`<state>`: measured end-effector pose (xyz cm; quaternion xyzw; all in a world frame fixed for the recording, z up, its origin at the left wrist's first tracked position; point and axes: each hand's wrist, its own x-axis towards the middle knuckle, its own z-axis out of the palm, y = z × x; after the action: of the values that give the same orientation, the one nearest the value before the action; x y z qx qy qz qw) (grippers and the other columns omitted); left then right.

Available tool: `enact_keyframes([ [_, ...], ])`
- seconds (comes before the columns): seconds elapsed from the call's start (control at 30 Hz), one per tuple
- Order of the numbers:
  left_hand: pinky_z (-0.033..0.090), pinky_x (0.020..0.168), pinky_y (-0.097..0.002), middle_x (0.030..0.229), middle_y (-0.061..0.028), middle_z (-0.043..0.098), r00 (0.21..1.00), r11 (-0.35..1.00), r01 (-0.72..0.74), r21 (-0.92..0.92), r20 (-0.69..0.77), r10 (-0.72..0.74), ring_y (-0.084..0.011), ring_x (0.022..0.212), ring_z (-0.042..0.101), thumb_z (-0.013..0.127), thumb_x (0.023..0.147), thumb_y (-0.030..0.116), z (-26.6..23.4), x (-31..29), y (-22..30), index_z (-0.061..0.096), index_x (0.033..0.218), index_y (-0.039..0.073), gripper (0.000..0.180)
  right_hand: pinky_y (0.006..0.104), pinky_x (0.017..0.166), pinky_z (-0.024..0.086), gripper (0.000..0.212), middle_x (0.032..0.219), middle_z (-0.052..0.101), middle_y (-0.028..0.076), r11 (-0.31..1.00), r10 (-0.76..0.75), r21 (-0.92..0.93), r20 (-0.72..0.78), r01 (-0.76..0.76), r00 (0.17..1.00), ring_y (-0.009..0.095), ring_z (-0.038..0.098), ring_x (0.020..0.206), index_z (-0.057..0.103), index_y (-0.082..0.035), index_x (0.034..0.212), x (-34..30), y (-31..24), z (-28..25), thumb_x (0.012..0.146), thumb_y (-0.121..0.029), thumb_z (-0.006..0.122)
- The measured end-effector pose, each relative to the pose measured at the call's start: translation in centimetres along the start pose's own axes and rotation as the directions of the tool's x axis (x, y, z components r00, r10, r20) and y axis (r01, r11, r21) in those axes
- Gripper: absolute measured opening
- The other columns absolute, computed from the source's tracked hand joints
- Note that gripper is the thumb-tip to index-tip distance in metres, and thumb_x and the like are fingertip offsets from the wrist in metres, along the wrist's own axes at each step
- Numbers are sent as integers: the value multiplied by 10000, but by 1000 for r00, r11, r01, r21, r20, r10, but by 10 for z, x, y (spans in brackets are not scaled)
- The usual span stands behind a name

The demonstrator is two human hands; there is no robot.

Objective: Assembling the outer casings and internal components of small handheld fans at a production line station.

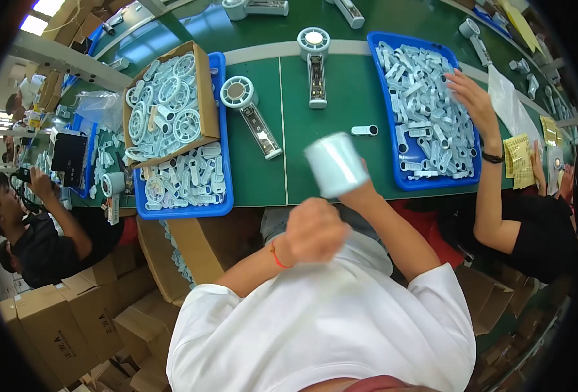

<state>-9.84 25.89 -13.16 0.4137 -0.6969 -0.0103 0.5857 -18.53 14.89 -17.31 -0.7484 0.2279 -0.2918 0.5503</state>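
A glossy white cylindrical part [337, 164], similar in shape to a fan head, is held tilted above the table's front edge. Wrapped at its right and underside is my right hand [357, 189], mostly hidden behind it. My left hand [316, 230], with a red string at the wrist, is closed just below and to the left, blurred by motion; whatever its fingers hold is hidden. Beyond lie two handheld fans with exposed circuit boards in their handles: one fan [254, 117] to the left, another fan [315, 68] straight ahead. A small white oval part [365, 130] rests on the green table.
On the left, a blue tray [229, 189] bears small white parts and a cardboard box [207, 98] of round grilles. A second blue tray [393, 157], full of small parts, stands right; a co-worker's hand [472, 98] reaches over it. Cartons [60, 326] crowd the floor left.
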Motion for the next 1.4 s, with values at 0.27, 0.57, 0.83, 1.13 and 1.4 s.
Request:
enact_keyframes([
  [0.27, 348, 914, -422, 1091, -70, 554, 827, 775, 105, 623, 379, -416, -225, 1064, 496, 748, 588, 200, -27, 28, -26, 542, 1138, 67, 602, 381, 881, 380, 605, 1128, 524, 103, 678, -52, -687, 310, 262, 949, 271, 499, 1041, 458, -35, 1210, -4, -42, -40, 663, -114, 705],
  [0.57, 350, 868, -438, 1061, -31, 576, 828, 728, 99, 679, 349, -438, -253, 1024, 502, 740, 620, 176, -20, 23, -32, 568, 1091, 92, 509, 385, 902, 372, 540, 1144, 528, 128, 739, -229, -626, 117, 250, 966, 303, 505, 1030, 518, -32, 1174, -19, -25, -31, 668, -75, 700],
  [0.83, 379, 813, -445, 1022, -38, 583, 808, 723, 13, 691, 419, -415, -253, 982, 509, 741, 623, 170, -22, 22, -37, 562, 1083, 94, 499, 402, 874, 378, 568, 1137, 512, 130, 630, -324, -712, 124, 312, 938, 299, 512, 1016, 500, -1, 1168, -24, -10, -24, 637, -61, 692],
  [1.13, 395, 777, -441, 940, -44, 586, 844, 722, -44, 691, 413, -343, -248, 941, 517, 700, 645, 198, -20, 23, -42, 572, 1024, 68, 421, 417, 865, 361, 576, 1103, 493, 113, 537, -297, -799, 121, 271, 947, 275, 482, 1005, 468, -11, 1211, -24, -8, -17, 688, -139, 673],
  [1.4, 404, 750, -439, 850, -52, 585, 865, 653, -145, 743, 416, -280, -243, 890, 523, 577, 725, 137, -17, 16, -47, 584, 967, 38, 261, 419, 853, 357, 551, 1112, 484, 108, 511, -290, -807, 162, 296, 943, 269, 464, 1017, 483, -26, 1189, -25, -6, -16, 681, -133, 668],
])
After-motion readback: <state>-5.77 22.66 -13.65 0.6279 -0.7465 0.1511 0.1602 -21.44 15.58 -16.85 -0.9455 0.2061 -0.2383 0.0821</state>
